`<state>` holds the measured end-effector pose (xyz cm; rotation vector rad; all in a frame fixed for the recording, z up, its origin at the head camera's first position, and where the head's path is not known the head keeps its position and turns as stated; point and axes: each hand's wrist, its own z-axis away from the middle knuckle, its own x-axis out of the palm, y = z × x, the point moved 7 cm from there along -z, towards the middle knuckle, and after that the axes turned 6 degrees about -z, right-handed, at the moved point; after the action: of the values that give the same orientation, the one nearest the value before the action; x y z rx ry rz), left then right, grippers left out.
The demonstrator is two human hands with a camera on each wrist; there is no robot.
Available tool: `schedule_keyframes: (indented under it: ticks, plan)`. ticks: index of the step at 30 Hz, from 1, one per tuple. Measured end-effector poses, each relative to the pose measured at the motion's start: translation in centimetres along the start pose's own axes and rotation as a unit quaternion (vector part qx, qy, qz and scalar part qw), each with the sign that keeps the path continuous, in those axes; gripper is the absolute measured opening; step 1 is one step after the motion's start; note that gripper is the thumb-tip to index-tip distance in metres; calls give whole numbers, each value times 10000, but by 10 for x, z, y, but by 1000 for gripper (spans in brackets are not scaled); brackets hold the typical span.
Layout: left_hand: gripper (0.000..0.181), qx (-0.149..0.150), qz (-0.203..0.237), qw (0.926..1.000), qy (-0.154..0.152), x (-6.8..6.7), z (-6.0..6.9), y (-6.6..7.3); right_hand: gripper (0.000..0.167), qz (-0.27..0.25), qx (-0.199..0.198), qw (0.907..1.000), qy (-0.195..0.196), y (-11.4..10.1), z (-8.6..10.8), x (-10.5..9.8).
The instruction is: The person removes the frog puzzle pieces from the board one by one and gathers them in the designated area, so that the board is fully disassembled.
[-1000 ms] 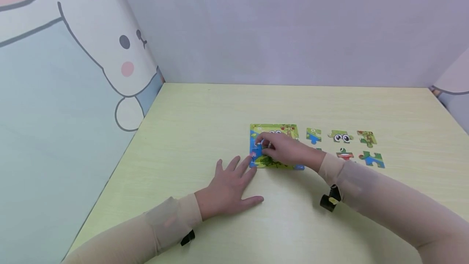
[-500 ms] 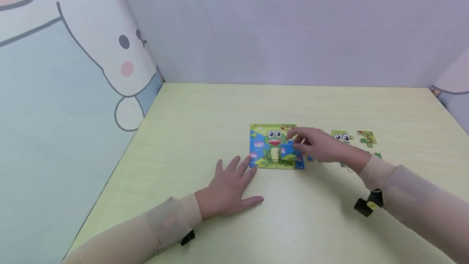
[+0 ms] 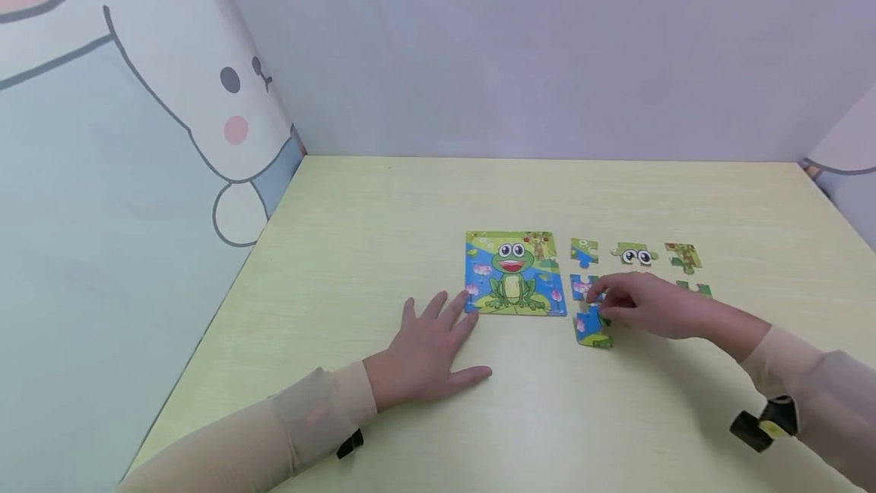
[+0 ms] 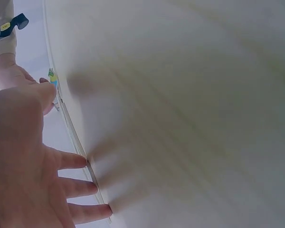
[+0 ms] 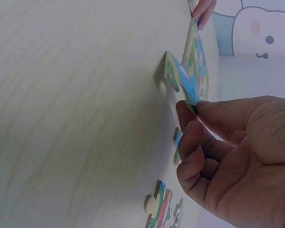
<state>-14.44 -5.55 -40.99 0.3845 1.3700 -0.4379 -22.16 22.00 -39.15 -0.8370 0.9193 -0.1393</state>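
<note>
A square frog picture puzzle board [image 3: 484, 299] lies flat near the middle of the table. My left hand [image 3: 426, 356] is spread palm down on the tabletop, its fingers straight and its fingertips at the board's lower left corner. Right of the board, my right hand [image 3: 650, 306] pinches a blue and green puzzle piece [image 3: 590, 329] at one edge between thumb and forefinger. In the right wrist view that puzzle piece [image 5: 172, 71] stands tilted at the table surface. Another piece with pink flowers [image 3: 580, 287] lies just behind it. The hand covers part of the piece rows.
Several loose puzzle pieces lie in rows on the right: a blue-green one [image 3: 585, 251], one with frog eyes [image 3: 633, 254], a brown and green one [image 3: 684, 257] and a partly hidden one [image 3: 696, 288]. A pale wall [image 3: 534, 52] rises behind the table.
My right hand has moved from over the frog board rightward and nearer to the loose pieces, and now pinches one of them. My left hand has stayed in place.
</note>
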Motion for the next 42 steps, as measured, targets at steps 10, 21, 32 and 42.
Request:
schedule_keyframes:
  ticks: [10, 21, 32, 42]
  plan:
    - [79, 59, 35, 9999, 80, 0, 1, 0, 22, 354, -145, 9992, 132, -3, 4, 3]
    - [79, 52, 28, 9999, 106, 0, 1, 0, 30, 479, -235, 9979, 360, -31, -25, 0]
    - [81, 53, -42, 9999, 79, 0, 0, 0, 37, 623, -422, 9961, 469, -58, -55, 18]
    - [81, 58, -108, 9999, 34, 1, 0, 0, 42, 771, -291, 9945, 642, -58, -67, 30]
